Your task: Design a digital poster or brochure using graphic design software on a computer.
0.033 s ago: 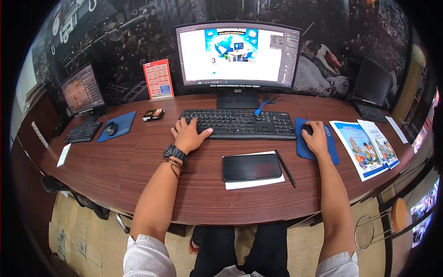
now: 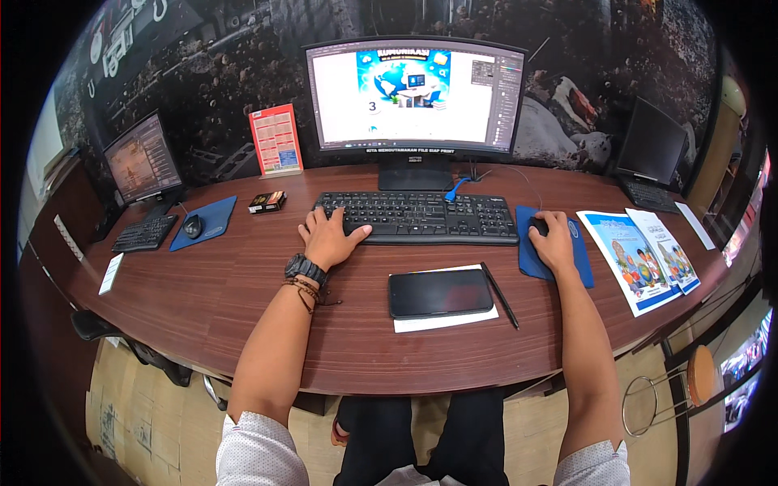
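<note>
My left hand (image 2: 327, 240) rests with spread fingers on the left end of a black keyboard (image 2: 421, 216), its thumb stretched along the front edge. It holds nothing. On a blue mouse pad (image 2: 580, 257), my right hand (image 2: 553, 241) is curled over a dark computer mouse (image 2: 537, 225), most of which the fingers hide. Behind the keyboard stands a curved monitor (image 2: 413, 151) with a blue illustrated design on its screen. Between my forearms lies a black smartphone (image 2: 441, 293) on a white sheet of paper (image 2: 446, 322), and a black pen (image 2: 500, 296) lies along its right side.
Printed booklets (image 2: 628, 263) lie right of the mouse pad. A small dark box (image 2: 267, 202) and a red desk calendar (image 2: 276, 139) stand left of the monitor. Other workstations have a second keyboard (image 2: 144, 233) at left and a dark monitor (image 2: 652, 144) at right. A blue-tipped cable (image 2: 456, 191) touches the keyboard's back.
</note>
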{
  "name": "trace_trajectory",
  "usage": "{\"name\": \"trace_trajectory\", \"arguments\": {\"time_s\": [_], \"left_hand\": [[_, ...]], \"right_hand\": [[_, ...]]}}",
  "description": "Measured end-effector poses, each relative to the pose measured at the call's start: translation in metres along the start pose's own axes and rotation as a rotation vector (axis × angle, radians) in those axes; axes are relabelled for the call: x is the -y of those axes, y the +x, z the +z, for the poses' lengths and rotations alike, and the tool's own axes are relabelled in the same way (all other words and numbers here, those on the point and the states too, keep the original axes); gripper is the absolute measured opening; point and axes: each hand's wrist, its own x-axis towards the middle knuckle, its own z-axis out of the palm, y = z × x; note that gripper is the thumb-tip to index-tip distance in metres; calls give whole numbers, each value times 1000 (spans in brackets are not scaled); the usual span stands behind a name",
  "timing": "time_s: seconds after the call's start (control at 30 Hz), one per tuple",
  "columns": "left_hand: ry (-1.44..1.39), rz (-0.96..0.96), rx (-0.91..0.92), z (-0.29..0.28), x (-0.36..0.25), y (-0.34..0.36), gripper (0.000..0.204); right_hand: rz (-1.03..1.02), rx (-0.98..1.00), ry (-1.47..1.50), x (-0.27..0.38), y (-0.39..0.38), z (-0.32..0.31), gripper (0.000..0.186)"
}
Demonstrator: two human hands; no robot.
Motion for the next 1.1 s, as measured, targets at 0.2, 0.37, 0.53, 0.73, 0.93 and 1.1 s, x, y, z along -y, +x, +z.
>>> {"name": "trace_trajectory", "arguments": {"time_s": [0.2,0.37,0.53,0.73,0.93,1.1], "left_hand": [[13,-1,-4,0,-2,2,92],[12,-2,-4,1,-1,2,92],[4,-2,-4,0,-1,0,92],[3,-9,8,-1,-3,0,92],[1,-12,8,-2,-4,0,92],[8,-11,8,-1,-3,1,90]], "right_hand": [[32,-19,-16,2,0,-2,36],[29,4,-6,1,0,-2,37],[33,8,-2,4,-1,-3,36],[23,-1,-16,2,-1,-3,36],[20,-5,-9,1,-1,-2,36],[13,-9,0,1,-1,-2,37]]}}
